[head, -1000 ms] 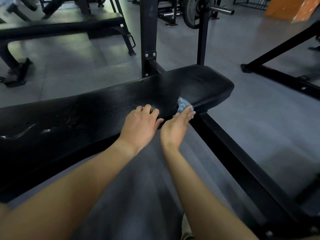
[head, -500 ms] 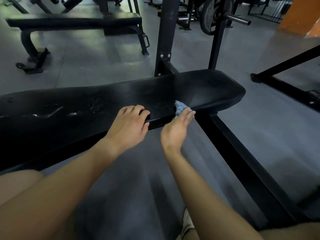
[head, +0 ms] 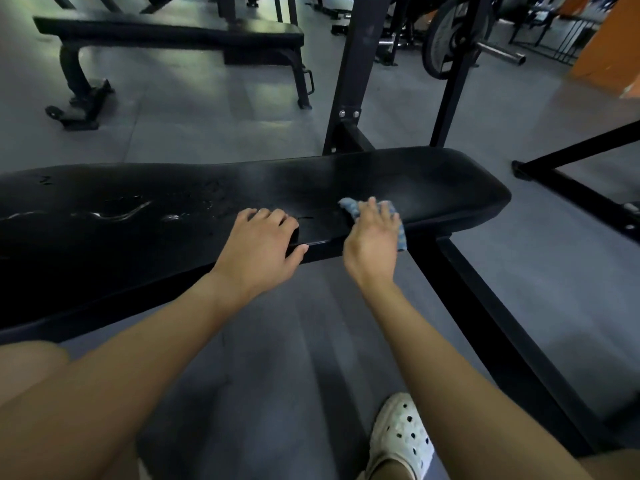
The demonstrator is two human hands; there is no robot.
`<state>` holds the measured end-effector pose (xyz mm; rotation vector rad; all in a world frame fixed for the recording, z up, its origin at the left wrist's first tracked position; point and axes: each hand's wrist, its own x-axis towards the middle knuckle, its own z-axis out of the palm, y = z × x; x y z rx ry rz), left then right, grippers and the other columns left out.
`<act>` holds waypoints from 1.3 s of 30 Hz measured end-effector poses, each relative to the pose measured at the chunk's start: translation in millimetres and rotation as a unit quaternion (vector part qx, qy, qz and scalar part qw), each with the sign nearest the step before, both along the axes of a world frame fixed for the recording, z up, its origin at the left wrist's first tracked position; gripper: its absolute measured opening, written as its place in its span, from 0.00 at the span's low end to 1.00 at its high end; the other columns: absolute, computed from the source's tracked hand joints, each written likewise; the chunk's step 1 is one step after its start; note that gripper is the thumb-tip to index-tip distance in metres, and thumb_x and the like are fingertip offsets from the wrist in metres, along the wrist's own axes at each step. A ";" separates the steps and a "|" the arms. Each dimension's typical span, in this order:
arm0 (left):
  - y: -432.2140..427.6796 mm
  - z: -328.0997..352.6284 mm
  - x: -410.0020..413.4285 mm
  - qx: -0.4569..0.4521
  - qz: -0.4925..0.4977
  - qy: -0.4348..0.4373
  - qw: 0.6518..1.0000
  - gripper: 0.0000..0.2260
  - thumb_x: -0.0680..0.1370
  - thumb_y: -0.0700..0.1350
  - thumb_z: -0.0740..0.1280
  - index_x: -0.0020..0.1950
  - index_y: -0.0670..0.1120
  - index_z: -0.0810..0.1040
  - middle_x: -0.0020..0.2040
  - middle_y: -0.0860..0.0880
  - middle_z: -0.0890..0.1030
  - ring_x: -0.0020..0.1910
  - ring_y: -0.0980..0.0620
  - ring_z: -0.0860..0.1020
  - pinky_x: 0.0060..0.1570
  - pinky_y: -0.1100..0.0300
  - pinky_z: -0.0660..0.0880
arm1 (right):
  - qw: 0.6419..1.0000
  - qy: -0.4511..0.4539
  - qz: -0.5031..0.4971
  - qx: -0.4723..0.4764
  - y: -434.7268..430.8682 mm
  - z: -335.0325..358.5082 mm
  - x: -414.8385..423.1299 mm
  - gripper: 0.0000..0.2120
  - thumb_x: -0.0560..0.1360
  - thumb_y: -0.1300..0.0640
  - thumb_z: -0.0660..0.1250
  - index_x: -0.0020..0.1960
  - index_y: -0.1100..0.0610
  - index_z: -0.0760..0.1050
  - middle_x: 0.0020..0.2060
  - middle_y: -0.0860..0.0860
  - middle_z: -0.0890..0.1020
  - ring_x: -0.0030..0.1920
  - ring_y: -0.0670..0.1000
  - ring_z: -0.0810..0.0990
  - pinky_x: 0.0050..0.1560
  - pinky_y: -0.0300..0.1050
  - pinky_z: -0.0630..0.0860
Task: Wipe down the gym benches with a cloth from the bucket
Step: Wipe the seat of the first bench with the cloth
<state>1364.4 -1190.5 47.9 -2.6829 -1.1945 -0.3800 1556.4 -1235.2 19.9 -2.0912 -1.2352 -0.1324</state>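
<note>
Right hand (head: 372, 237), fingers spread, presses the cloth (head: 348, 205) onto the bench (head: 433, 181). Left hand (head: 259, 244) rests relaxed just beside it. The cloth has moved from the edge onto the top.

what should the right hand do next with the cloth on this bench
Probably slide the cloth rightward along the bench toward its rounded end. The right hand presses the cloth flat at the near edge, the left hand rests beside it, wet streaks shine further left, and the stretch to the right looks dull, likely not yet wiped.
</note>
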 end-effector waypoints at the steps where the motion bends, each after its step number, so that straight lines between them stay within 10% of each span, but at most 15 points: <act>1: -0.3 -1.6 -0.5 0.001 -0.001 -0.010 1.000 0.22 0.81 0.61 0.61 0.65 0.47 0.80 0.60 0.48 0.82 0.59 0.45 0.80 0.66 0.47 0.70 | 0.999 -0.022 0.041 -0.003 -2.9 -4.9 -11.6 0.23 0.76 0.66 0.55 0.71 0.64 0.71 0.72 0.61 0.72 0.76 0.61 0.65 0.79 0.56 0.54; 6: -3.3 -6.2 -3.4 -0.012 -0.007 -0.039 0.999 0.20 0.81 0.58 0.64 0.66 0.46 0.79 0.63 0.47 0.82 0.60 0.46 0.79 0.65 0.47 0.71 | 0.965 -0.124 0.230 -0.032 -15.9 -6.1 -27.2 0.23 0.79 0.60 0.55 0.74 0.62 0.70 0.73 0.58 0.72 0.76 0.56 0.67 0.79 0.52 0.55; 14: -8.0 -5.9 -13.6 -0.049 -0.021 -0.039 0.998 0.20 0.84 0.54 0.60 0.74 0.47 0.74 0.74 0.46 0.74 0.73 0.48 0.72 0.72 0.47 0.67 | 0.987 -0.070 0.087 -0.119 21.1 21.0 2.0 0.12 0.81 0.60 0.53 0.57 0.58 0.74 0.53 0.54 0.77 0.58 0.56 0.74 0.63 0.51 0.68; 21: -6.7 3.3 -28.6 -0.047 -0.021 -0.046 0.998 0.16 0.82 0.52 0.63 0.68 0.48 0.78 0.68 0.50 0.78 0.68 0.49 0.75 0.76 0.44 0.62 | 0.933 -0.175 0.280 -0.141 -9.6 19.7 -38.4 0.22 0.84 0.57 0.54 0.77 0.58 0.64 0.77 0.55 0.67 0.78 0.55 0.61 0.80 0.50 0.53; 30: -11.5 10.3 -87.7 -0.031 0.056 -0.030 0.997 0.16 0.82 0.58 0.61 0.64 0.51 0.78 0.62 0.50 0.78 0.62 0.48 0.76 0.70 0.47 0.68 | 0.959 -0.124 0.170 -0.191 30.7 27.6 -41.8 0.19 0.82 0.59 0.52 0.70 0.58 0.70 0.69 0.55 0.73 0.71 0.58 0.68 0.75 0.53 0.61; 39: -12.5 17.5 -139.0 -0.004 0.131 0.013 0.991 0.28 0.80 0.69 0.55 0.61 0.49 0.80 0.58 0.49 0.81 0.57 0.48 0.78 0.63 0.49 0.71 | 0.887 -0.174 0.385 -0.184 13.8 35.5 -111.3 0.24 0.85 0.54 0.51 0.81 0.52 0.59 0.80 0.49 0.60 0.81 0.51 0.54 0.80 0.47 0.48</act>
